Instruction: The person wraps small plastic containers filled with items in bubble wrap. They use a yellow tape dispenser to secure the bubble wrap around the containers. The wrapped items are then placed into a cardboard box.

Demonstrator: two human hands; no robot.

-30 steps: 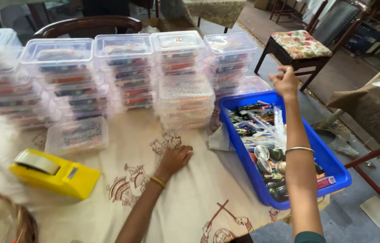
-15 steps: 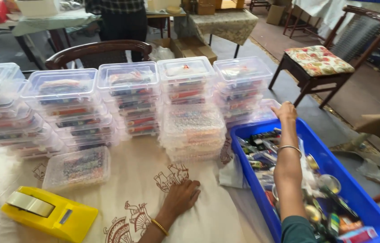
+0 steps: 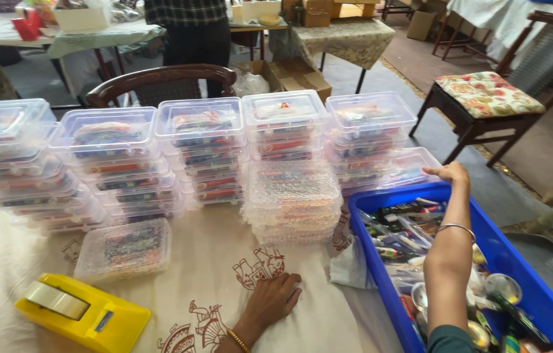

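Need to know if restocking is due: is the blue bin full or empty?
Fairly full: the blue bin holds many small packets and shiny items under the right hand.

1. The left hand (image 3: 275, 297) is lying flat on the printed cloth (image 3: 211, 274), fingers spread.
2. The right hand (image 3: 449, 174) is reaching over the blue bin (image 3: 551, 307), touching a clear box (image 3: 414, 167).
3. Stacked boxes (image 3: 204, 147) are lining the table behind; a yellow tape dispenser (image 3: 83, 314) is sitting near the left.

Bright, even daylight, soft faint shadows, mild glare on clear box lids (image 3: 283, 108), slight wide-angle bending at edges.
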